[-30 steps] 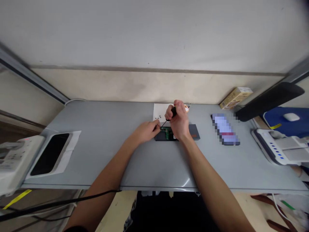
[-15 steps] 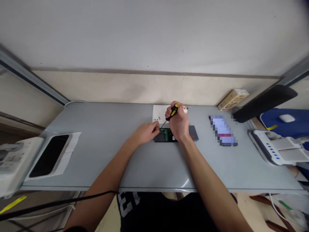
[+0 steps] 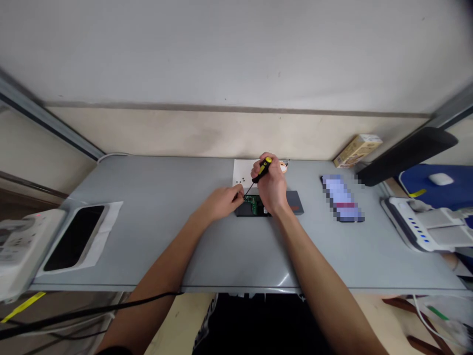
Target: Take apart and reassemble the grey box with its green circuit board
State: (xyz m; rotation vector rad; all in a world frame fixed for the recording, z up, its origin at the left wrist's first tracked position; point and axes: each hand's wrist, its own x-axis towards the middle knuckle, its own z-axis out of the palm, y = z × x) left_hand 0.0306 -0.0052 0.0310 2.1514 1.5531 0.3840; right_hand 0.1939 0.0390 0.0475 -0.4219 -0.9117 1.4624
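My right hand (image 3: 273,185) is wrapped round the black and yellow handle of a screwdriver (image 3: 263,170), tilted with its thin shaft running down to the left. The shaft's tip meets the upper left corner of a green circuit board (image 3: 253,203). That board sits in a dark, flat, open casing (image 3: 244,211), partly covered by my right hand. My left hand (image 3: 225,201) rests at the casing's left end, thumb and fingers pinched close by the tip; what they hold, if anything, is hidden. A dark grey box (image 3: 294,201) shows to the right of my right wrist.
Behind the casing lies a white sheet (image 3: 239,170) with several small dark screws. A phone (image 3: 342,199) is to the right, near a small carton (image 3: 357,150) and a power strip (image 3: 417,227). At left are a black-screened device (image 3: 76,239) and a white socket block (image 3: 22,246).
The screwdriver's handle and my right hand have shifted slightly left and up. My left hand keeps its pinch at the same corner. The camera view has moved a little.
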